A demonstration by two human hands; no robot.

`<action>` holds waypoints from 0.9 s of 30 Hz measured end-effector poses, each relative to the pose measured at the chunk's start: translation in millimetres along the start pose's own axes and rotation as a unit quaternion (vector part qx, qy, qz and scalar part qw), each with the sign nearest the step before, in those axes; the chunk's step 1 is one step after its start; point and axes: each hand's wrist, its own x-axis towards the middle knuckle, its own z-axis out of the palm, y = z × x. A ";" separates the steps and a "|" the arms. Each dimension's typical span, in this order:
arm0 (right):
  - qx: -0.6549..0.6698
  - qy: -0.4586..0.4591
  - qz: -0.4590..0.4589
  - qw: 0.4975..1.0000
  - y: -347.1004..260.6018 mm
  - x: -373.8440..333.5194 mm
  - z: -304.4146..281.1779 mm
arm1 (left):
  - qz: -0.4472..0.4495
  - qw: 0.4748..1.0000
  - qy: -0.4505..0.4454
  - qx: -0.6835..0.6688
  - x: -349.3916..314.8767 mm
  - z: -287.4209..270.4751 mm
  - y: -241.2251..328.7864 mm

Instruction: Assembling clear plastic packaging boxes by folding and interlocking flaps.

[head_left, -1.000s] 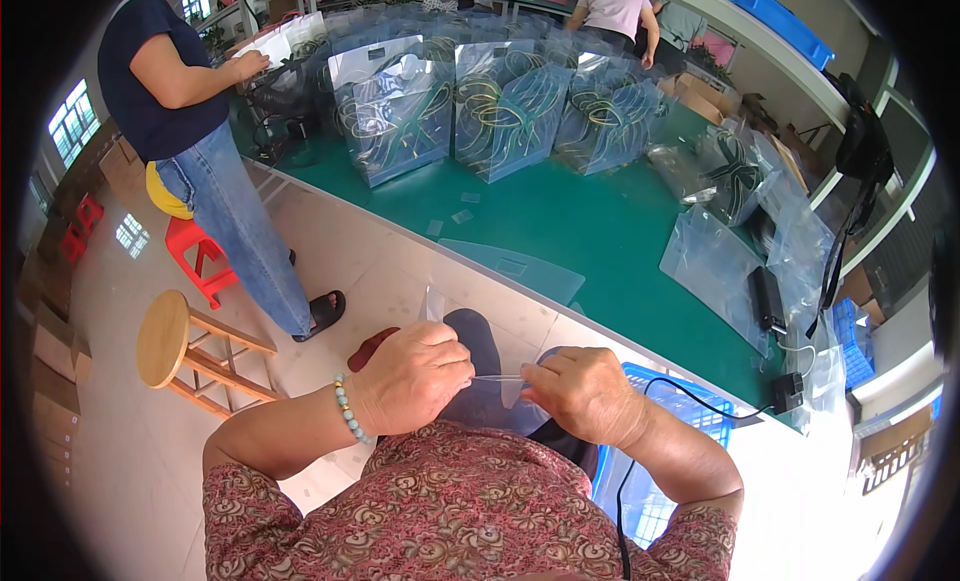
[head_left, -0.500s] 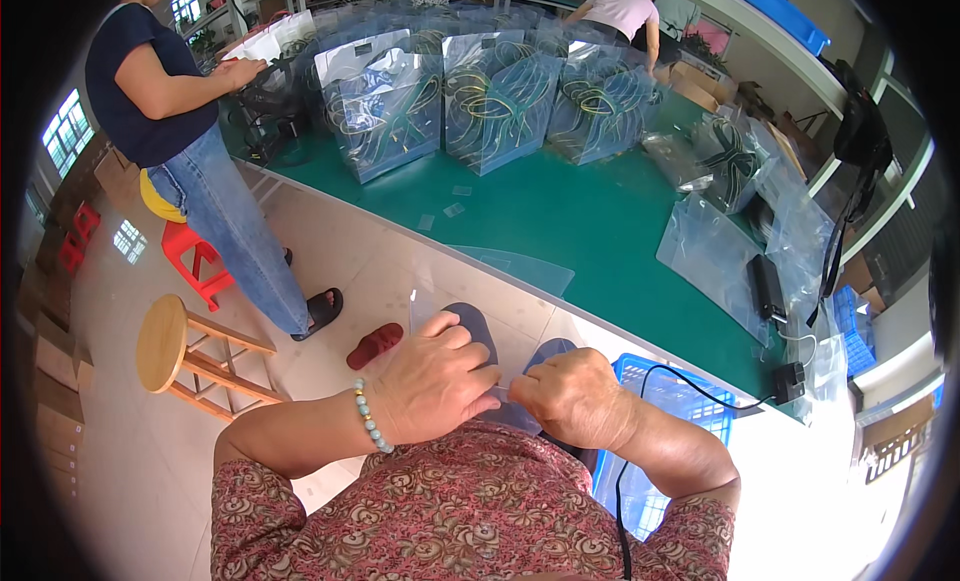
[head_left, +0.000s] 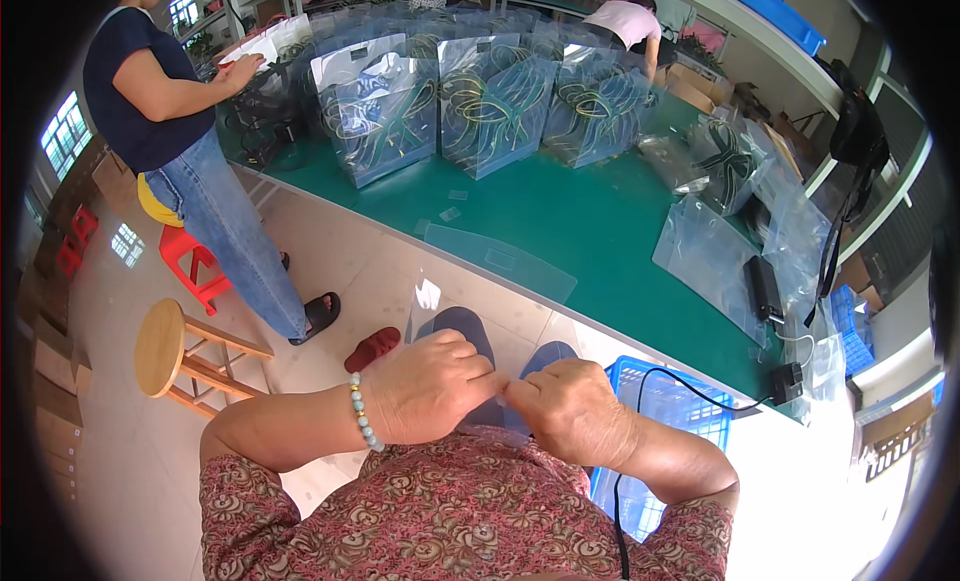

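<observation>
My two hands meet low in front of my chest, fingers curled and pinched with the tips almost touching. Both my left hand (head_left: 425, 389), with a beaded bracelet at its wrist, and my right hand (head_left: 575, 409) are closed on a clear plastic bag (head_left: 500, 260). It is nearly invisible against the floor; a glint shows beside my left hand, and its far part, with a slot-like outline, overlaps the table edge. The pinched edge itself is hidden by my fingers. On the green table (head_left: 560, 221) ahead stand several filled clear bags (head_left: 497, 106) with dark, yellow-edged loops inside.
A blue crate (head_left: 690, 406) stands by my right arm, with a black cable (head_left: 690, 379) running across it. Flat clear plastic (head_left: 705, 251) and a black adapter (head_left: 764, 288) lie at the table's right. At left are a wooden stool (head_left: 162, 346) and a standing person (head_left: 165, 91).
My hands have drawn closer together, the left shifting slightly down. The far part of the bag shows more over the table edge, and its glint is brighter.
</observation>
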 end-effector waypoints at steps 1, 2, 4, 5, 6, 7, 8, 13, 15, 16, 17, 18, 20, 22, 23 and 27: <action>-0.001 0.000 0.000 1.000 1.4 0.6 -5.5 | -0.014 0.998 0.002 -0.057 -0.1 3.2 0.9; 0.029 0.014 -0.030 0.999 2.6 5.3 -18.2 | -0.029 0.993 0.002 -0.115 -1.3 5.3 1.3; 0.059 0.028 -0.061 0.996 7.6 9.8 -41.8 | -0.016 0.991 -0.008 -0.133 -6.9 -2.4 -8.7; 0.010 0.008 -0.055 0.998 14.2 10.4 -53.3 | -0.003 0.988 -0.016 -0.151 -11.7 -6.6 -13.9; -0.041 -0.008 -0.046 0.998 21.3 9.5 -61.4 | -0.001 0.989 -0.017 -0.148 -13.9 -9.2 -17.3; -0.013 0.014 -0.056 0.998 32.6 8.3 -56.2 | 0.004 0.986 -0.015 -0.167 -16.0 -11.6 -20.3; -0.015 0.017 -0.057 0.998 35.7 7.2 -53.5 | 0.009 0.982 -0.013 -0.187 -18.5 -13.9 -22.6; -0.051 0.017 -0.050 0.997 15.1 6.4 -49.9 | -0.034 0.990 -0.041 -0.130 -28.0 -27.4 -38.0; -0.037 0.042 -0.029 0.998 6.6 9.9 -50.3 | -0.062 0.969 -0.025 -0.239 -14.3 -42.3 -20.0; -0.024 0.065 -0.012 0.998 4.5 10.4 -50.0 | -0.062 0.968 -0.026 -0.240 -9.4 -35.4 -11.5; -0.022 0.065 -0.016 0.998 4.2 12.1 -50.1 | -0.073 0.968 0.006 -0.239 -7.6 -28.6 -0.9; 0.001 0.086 -0.004 0.996 4.0 11.8 -51.3 | -0.081 0.967 0.039 -0.239 -7.6 -23.2 5.8; 0.023 0.105 0.008 0.994 4.9 9.4 -53.6 | -0.073 0.973 0.033 -0.215 -12.4 -7.3 -1.2; 0.052 0.113 0.019 0.992 7.1 6.4 -55.4 | -0.091 0.964 0.102 -0.228 -11.0 -3.1 -9.3; 0.053 0.112 0.020 0.992 6.7 5.2 -54.8 | -0.101 0.957 0.121 -0.244 -4.4 -5.6 -9.7; 0.024 0.168 0.023 0.985 10.2 3.2 -45.5 | -0.044 0.975 0.091 -0.199 -2.8 -7.2 -22.1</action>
